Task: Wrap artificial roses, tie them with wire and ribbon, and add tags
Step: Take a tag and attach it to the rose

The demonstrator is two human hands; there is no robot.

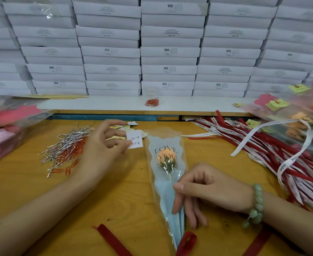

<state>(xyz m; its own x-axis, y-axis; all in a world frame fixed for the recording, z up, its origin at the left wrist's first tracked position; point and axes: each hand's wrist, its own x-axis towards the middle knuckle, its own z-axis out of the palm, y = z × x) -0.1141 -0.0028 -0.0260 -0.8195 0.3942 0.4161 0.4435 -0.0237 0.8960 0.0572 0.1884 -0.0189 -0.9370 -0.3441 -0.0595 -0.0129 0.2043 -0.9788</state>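
Observation:
An orange artificial rose [165, 157] lies on the wooden table [115, 200] inside a clear "LOVE YOU" sleeve [163, 141] with pale blue paper [165, 198] round its stem. My right hand [207, 193] rests on the lower part of the sleeve, fingers on the blue paper. My left hand [103, 146] hovers above the table to the left and pinches a small white tag [135, 139] between thumb and fingers. A red ribbon [186, 242] lies under the sleeve's tip.
Silver wire ties [67, 145] and orange paper clips [68, 168] lie at the left. More tags [126, 128] sit behind my left hand. Red and white ribbons [259, 145] spread at the right, beside finished wrapped roses [299, 115]. White boxes [168, 52] are stacked behind.

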